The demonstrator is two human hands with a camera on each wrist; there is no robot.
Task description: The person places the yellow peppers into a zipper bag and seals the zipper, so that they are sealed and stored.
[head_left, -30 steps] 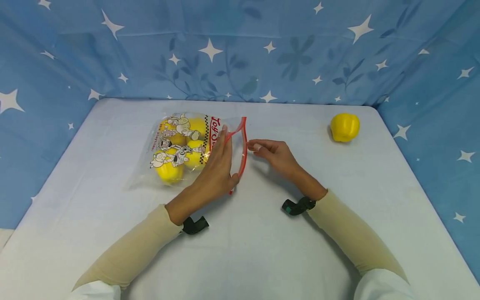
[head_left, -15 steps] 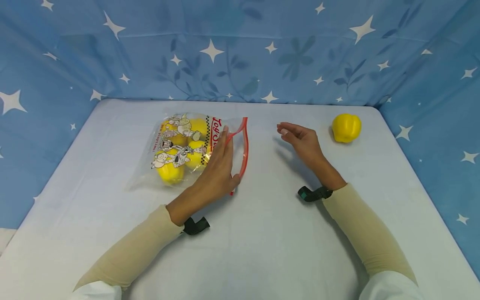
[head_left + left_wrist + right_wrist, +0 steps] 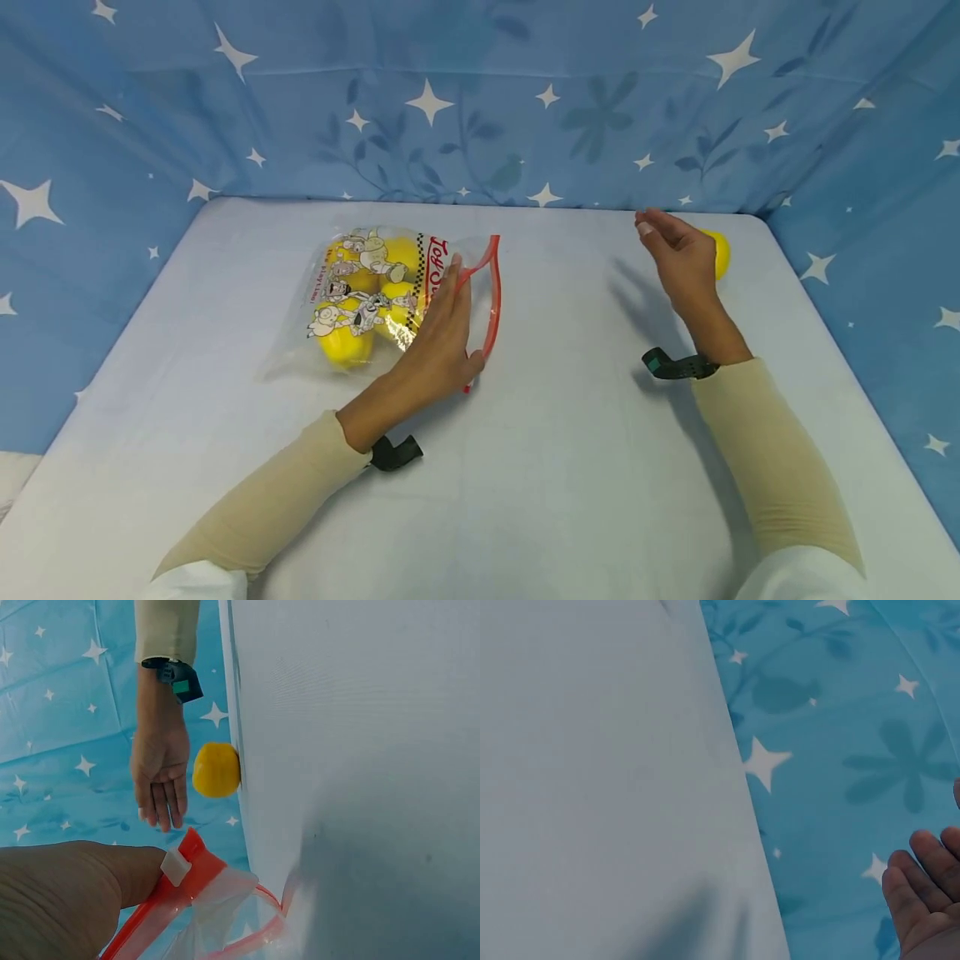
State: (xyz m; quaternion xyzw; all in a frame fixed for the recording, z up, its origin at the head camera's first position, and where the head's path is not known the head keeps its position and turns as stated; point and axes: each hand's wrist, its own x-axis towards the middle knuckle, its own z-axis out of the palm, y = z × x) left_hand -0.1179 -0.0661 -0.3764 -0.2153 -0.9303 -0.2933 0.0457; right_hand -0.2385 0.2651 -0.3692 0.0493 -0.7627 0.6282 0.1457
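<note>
- Right hand: fingers lying close side by side, gripping nothing, hovering near the pepper.
- Left hand: fingers lying straight over the bag, thumb standing apart from them at the red zip. White slider showing at the thumb tip.
- Pepper: sitting at the far right of the table, partly hidden behind the right hand in the head view; left wrist view showing a gap between them. Risk: round and near the edge, so a knock from the hand could be sending it rolling off.
- Zip: red rims bowing apart, mouth facing right. Risk, as judged: film looking slack, so if the left hand is easing off, the mouth may be sagging closed. Slider could also be catching on the thumb.
- Bag: lying on the left half, yellow pieces resting inside. Risk: pressing or tilting toward the mouth could be letting one roll out; a tug on the rim could be dragging the whole bag.
- Curtain: hanging behind the far edge; cannot tell whether it would be stopping a roll.
</note>
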